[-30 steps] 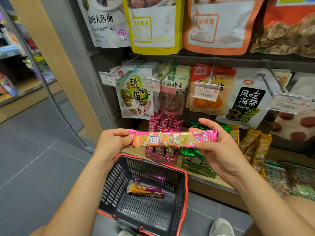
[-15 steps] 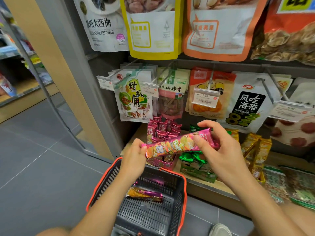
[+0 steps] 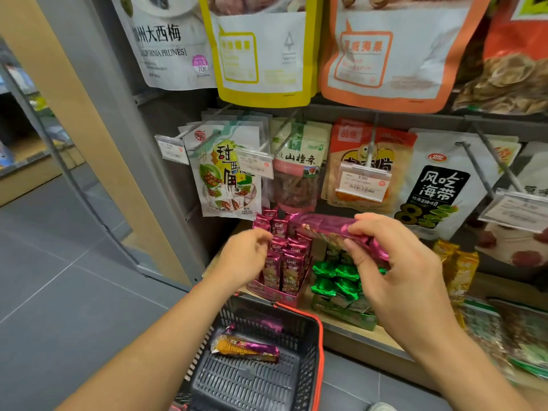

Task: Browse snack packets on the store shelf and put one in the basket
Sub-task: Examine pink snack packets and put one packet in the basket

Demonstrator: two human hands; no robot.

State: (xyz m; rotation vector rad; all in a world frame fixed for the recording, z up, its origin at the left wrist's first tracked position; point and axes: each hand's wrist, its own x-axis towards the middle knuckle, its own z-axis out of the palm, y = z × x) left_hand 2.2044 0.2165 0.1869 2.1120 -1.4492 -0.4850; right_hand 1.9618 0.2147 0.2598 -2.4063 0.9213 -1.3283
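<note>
As my right hand (image 3: 397,262) pinches the packet (image 3: 326,228), left hand (image 3: 246,253) loosely curled and empty, I'd lower it flat into the basket (image 3: 321,351).

The long foil packet (image 3: 332,228) is coloured in shiny magenta, and a paler mixed print is seen on its lower side. The basket (image 3: 307,369) is made in dark grey with a slotted grid pattern, and its rim is edged in red-orange. The wrapper (image 3: 246,348) inside it is printed in orange-gold with purple ends. The boxed packets (image 3: 284,262) are kept in dark pink, the sachets (image 3: 338,280) in bright green, the gold packets (image 3: 462,262) in golden yellow. The floor (image 3: 59,277) is tiled in plain grey.
</note>
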